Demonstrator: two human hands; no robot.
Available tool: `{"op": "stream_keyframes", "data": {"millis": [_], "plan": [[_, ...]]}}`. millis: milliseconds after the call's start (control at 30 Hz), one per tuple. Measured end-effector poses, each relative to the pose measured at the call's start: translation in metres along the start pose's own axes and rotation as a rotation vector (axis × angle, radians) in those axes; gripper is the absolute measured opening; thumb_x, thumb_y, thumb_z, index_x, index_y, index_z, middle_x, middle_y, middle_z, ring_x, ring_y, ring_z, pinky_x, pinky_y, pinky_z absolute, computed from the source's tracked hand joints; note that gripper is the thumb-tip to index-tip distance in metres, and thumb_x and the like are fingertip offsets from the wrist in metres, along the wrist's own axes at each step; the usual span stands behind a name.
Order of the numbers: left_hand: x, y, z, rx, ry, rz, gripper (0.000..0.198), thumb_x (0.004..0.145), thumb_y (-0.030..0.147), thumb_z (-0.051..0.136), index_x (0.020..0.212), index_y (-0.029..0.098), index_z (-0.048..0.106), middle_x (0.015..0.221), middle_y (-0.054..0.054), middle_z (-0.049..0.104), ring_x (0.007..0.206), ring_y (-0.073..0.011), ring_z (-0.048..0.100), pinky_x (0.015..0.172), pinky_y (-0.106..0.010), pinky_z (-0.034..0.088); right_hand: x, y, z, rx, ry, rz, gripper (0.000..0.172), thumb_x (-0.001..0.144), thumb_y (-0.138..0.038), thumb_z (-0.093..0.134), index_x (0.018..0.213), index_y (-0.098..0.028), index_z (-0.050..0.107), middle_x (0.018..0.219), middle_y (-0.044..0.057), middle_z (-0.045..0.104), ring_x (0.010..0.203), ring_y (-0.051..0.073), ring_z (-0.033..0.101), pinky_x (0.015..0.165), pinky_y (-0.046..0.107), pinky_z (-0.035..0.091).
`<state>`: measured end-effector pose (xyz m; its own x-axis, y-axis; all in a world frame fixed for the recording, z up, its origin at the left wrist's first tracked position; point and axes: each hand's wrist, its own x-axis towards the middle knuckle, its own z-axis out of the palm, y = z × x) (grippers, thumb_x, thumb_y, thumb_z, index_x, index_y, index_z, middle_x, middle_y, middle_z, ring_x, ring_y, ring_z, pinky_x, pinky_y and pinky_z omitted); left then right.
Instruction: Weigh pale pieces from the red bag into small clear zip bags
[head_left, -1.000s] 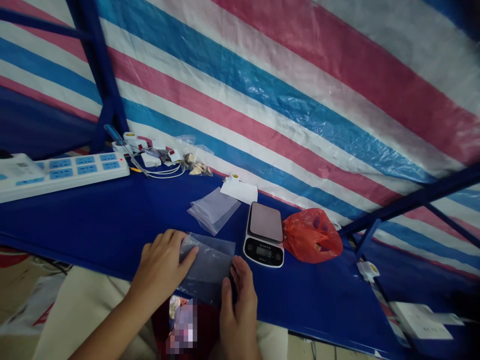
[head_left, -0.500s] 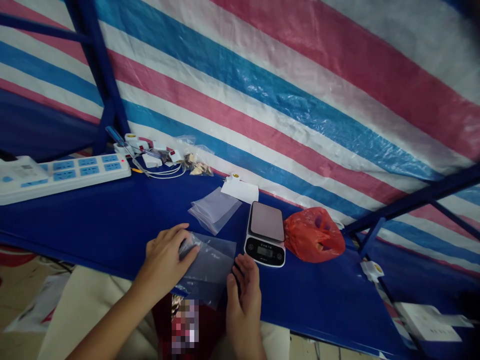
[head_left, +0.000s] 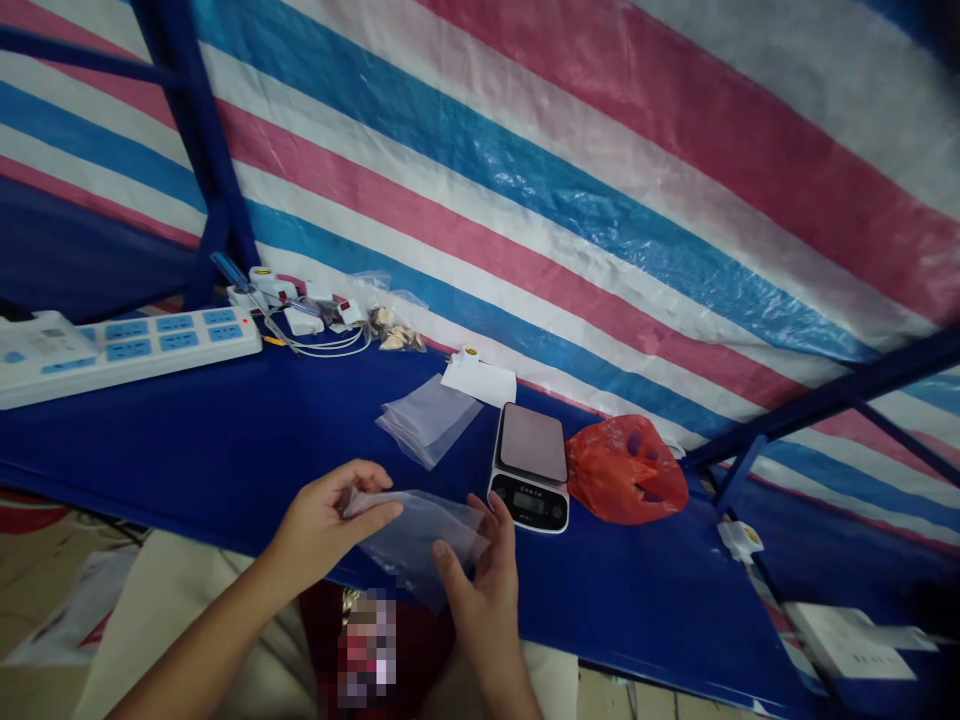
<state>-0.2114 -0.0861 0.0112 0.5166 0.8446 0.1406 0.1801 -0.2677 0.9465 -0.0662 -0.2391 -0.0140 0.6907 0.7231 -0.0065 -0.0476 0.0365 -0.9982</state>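
Note:
A clear plastic bag (head_left: 420,535) is held up at a tilt above the near edge of the blue table. My left hand (head_left: 330,520) pinches its left end between thumb and fingers. At the bag's right end, my right hand (head_left: 484,570) has the thumb in front and the fingers behind, closed loosely around the edge. Just beyond lies a small stack of clear plastic bags (head_left: 430,418). A white kitchen scale (head_left: 530,465) with a flat weighing plate stands right of the stack, nothing on its plate.
A knotted red plastic bag (head_left: 628,470) touches the scale's right side. Along the back are a white card (head_left: 480,382), small bags of pale pieces (head_left: 394,332), cables and a blue-handled screwdriver (head_left: 229,270). A long power strip (head_left: 150,345) lies at left. Striped sheeting hangs behind.
The clear bag has risen off the table and tilted. My right hand has moved left onto its right end, and my left hand's grip has tightened into a pinch.

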Motion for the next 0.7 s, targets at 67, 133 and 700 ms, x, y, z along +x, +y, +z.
{"op": "stream_keyframes", "data": {"millis": [67,133,700], "plan": [[0.001,0.0,-0.002,0.004,0.016,0.032,0.033,0.077,0.051,0.071,0.08,0.02,0.062,0.074,0.001,0.061,0.066,-0.0119,0.059,0.06,-0.023,0.046,0.011,-0.01,0.002,0.049,-0.116,0.04,0.062,0.083,-0.04,0.078,0.136,-0.02,0.053,0.124,0.013,0.069,0.107,0.025,0.069,0.095,0.04,0.055],[0.003,0.001,-0.004,0.025,0.014,0.073,0.03,0.08,0.049,0.069,0.08,0.02,0.063,0.075,0.001,0.062,0.066,-0.0114,0.058,0.061,-0.023,0.046,0.022,-0.02,0.003,0.002,-0.192,-0.001,0.033,0.089,-0.04,0.071,0.113,-0.018,0.068,0.105,0.009,0.075,0.095,0.022,0.07,0.09,0.036,0.054],[0.001,-0.009,-0.023,0.199,-0.207,0.181,0.024,0.091,0.045,0.06,0.087,0.021,0.059,0.084,0.0,0.061,0.074,-0.0121,0.057,0.07,-0.024,0.046,0.033,-0.003,0.006,-0.16,-0.083,-0.126,0.033,0.095,-0.038,0.058,0.123,-0.021,0.053,0.109,0.008,0.069,0.099,0.019,0.069,0.092,0.035,0.053]]}}
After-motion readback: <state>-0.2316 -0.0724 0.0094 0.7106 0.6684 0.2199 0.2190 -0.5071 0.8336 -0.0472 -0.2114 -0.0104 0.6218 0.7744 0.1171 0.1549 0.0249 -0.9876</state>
